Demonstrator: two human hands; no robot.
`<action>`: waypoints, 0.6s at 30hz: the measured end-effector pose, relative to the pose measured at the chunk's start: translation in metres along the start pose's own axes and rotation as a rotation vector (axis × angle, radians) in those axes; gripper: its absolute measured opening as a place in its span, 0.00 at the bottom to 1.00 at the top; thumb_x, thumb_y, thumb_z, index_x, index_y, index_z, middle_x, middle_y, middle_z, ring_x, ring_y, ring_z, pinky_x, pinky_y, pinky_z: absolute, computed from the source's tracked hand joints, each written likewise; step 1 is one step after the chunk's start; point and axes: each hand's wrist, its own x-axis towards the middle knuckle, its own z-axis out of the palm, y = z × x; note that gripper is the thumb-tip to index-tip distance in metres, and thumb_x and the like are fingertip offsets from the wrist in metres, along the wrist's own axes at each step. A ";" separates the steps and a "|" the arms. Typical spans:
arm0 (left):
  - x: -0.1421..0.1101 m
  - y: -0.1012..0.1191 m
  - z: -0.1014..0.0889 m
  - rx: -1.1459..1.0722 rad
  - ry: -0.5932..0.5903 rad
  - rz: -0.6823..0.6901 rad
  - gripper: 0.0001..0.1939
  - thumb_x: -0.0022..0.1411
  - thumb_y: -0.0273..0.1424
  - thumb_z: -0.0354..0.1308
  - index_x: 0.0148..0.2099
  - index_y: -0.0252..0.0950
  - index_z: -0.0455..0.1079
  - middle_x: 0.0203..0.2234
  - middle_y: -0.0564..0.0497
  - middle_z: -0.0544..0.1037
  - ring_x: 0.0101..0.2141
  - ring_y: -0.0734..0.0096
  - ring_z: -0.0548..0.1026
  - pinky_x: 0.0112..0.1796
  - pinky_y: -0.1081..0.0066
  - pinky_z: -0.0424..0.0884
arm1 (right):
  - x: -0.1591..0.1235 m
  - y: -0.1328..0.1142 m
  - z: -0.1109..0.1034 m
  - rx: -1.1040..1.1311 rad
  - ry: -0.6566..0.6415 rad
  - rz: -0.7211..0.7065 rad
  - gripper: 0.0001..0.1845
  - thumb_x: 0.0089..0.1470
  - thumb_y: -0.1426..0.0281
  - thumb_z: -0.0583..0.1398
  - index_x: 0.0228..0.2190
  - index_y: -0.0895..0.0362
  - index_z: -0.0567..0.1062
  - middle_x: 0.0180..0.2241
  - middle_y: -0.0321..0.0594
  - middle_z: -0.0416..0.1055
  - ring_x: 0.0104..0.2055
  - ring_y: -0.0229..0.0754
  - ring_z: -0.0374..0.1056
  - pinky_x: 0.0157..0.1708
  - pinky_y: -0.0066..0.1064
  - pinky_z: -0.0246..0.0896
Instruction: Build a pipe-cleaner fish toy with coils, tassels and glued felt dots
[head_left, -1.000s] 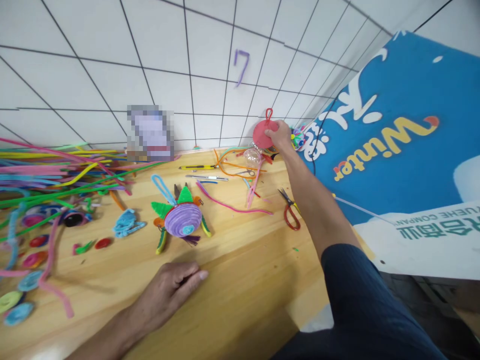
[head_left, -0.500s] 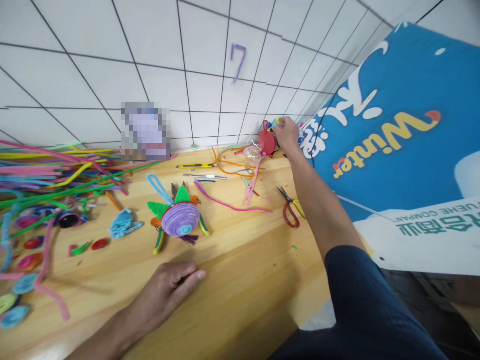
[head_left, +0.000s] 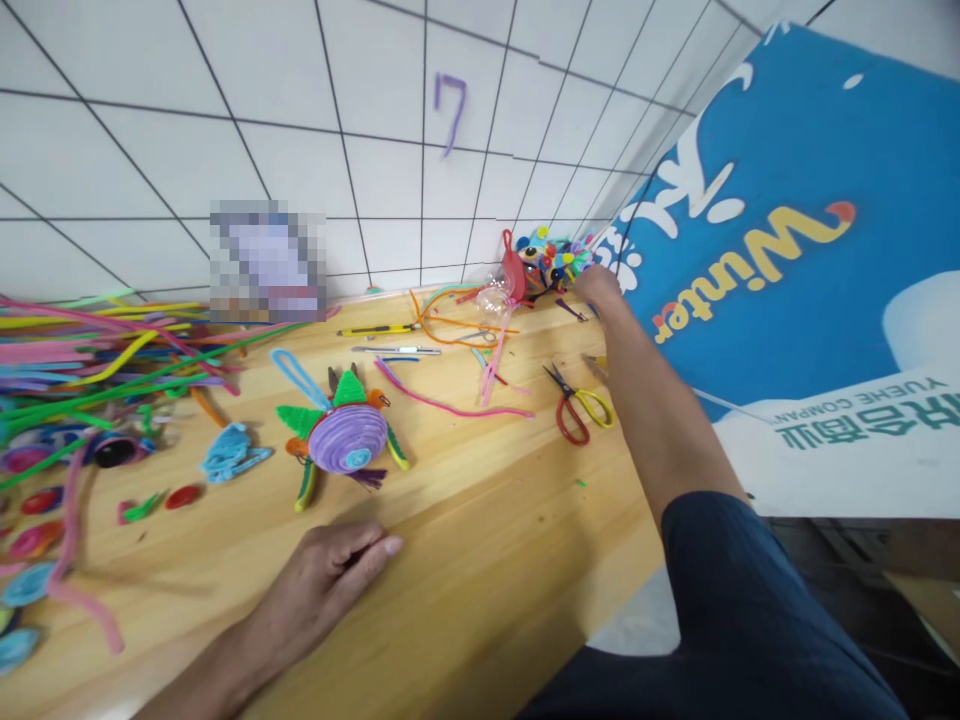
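My left hand [head_left: 334,570] rests on the wooden tabletop with its fingers curled in and the thumb lying forward; nothing shows in it. Just beyond it lies a purple coiled pipe-cleaner piece [head_left: 349,438] with green points and a blue loop, on top of pliers [head_left: 306,484] with yellow-green handles. My right hand [head_left: 598,288] is stretched to the far right corner, beside a heap of colourful small pieces [head_left: 551,258]. Its fingers are turned away and hidden, so what they touch cannot be seen. A red piece [head_left: 513,277] with a loop stands left of that heap.
Pipe cleaners [head_left: 90,350] lie heaped at left. Scissors [head_left: 576,405], a yellow utility knife [head_left: 375,330], a pink pipe cleaner [head_left: 450,402] and clear plastic balls [head_left: 495,296] lie mid-table. A tiled wall [head_left: 300,160] borders the back; a blue board [head_left: 795,240] stands at right.
My right hand has shifted right and slightly down, off the heap's top, uncovering more of the colourful pieces. My left hand stays in place. The view has turned slightly right.
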 end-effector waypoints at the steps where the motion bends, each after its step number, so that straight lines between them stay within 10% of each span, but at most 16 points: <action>1: 0.001 0.001 -0.001 0.000 0.001 0.004 0.23 0.75 0.34 0.51 0.25 0.36 0.57 0.18 0.59 0.58 0.19 0.81 0.59 0.23 0.78 0.56 | 0.000 -0.001 0.002 -0.018 -0.014 0.040 0.31 0.61 0.56 0.64 0.56 0.67 0.76 0.53 0.70 0.75 0.59 0.67 0.71 0.57 0.53 0.68; 18: -0.001 -0.002 0.001 -0.017 0.004 0.012 0.22 0.75 0.33 0.52 0.25 0.36 0.57 0.18 0.60 0.58 0.20 0.81 0.58 0.24 0.77 0.55 | -0.021 0.001 0.022 -0.102 -0.128 0.050 0.30 0.56 0.56 0.69 0.51 0.65 0.79 0.50 0.65 0.79 0.58 0.60 0.74 0.54 0.42 0.71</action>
